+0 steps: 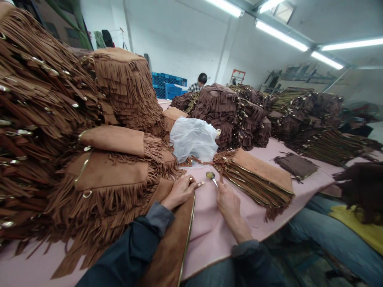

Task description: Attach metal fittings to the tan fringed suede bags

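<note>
My left hand (pixel 181 191) rests on the edge of a tan suede piece (pixel 169 243) with a gold zipper, fingers pinched on a small metal part near the zipper end. My right hand (pixel 227 201) lies on the pink table (pixel 209 231) and grips a small tool whose round metal head (pixel 210 175) points away from me. Both sleeves are dark. A flat stack of tan fringed bags (pixel 257 177) lies just right of my right hand.
Tall heaps of brown fringed bags (pixel 60 131) fill the left. A clear plastic bag (pixel 193 139) sits behind my hands. Darker bag piles (pixel 236 113) and a dark flat piece (pixel 296 165) lie further right. A person (pixel 200 82) works far back. Another person's jeans (pixel 329 235) are at right.
</note>
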Available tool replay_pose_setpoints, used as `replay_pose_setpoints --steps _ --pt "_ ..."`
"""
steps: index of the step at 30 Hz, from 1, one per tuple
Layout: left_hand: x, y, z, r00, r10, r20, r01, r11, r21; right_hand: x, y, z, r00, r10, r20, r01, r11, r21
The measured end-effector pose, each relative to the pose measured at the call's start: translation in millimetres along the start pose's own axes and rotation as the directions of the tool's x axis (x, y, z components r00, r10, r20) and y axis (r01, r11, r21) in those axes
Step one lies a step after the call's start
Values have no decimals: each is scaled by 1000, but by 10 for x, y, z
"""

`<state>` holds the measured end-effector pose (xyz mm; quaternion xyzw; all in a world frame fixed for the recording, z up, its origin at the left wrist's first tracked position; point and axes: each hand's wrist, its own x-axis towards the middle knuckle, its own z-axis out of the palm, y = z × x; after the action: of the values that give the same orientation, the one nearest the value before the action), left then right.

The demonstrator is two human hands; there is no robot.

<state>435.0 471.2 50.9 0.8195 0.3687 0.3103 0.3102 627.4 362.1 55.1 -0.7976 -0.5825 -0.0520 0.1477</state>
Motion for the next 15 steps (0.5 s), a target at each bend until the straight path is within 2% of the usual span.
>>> replay_pose_setpoints --steps 2,4,6,8,10,12,13,15 --pt "25 13 -34 999 -3 -38 -3 987 -161 -50 -33 15 996 -49 -76 58 991 118" --pt "40 50 -78 998 -5 -58 -14 947 -322 -171 -153 -3 991 -77 -109 108 939 326" --pt "39 109 -132 999 -11 -51 -13 895 -447 -351 -357 -51 995 -101 0 83 816 572" --pt "25 180 -194 999 -28 -41 3 851 -526 -553 -600 -103 971 -173 165 -14 650 759" --pt "7 248 -267 998 -60 -36 29 822 -569 -725 -816 -128 947 -220 234 -98 496 863" --pt "-6 298 -362 998 -67 -18 43 808 -587 -831 -956 -115 950 -202 236 -147 377 914" --pt "-12 311 -420 998 -58 2 48 805 -591 -858 -994 -98 955 -181 235 -164 339 926" --pt "-26 310 -558 998 -25 63 58 795 -604 -868 -1030 -65 959 -138 247 -191 328 925"
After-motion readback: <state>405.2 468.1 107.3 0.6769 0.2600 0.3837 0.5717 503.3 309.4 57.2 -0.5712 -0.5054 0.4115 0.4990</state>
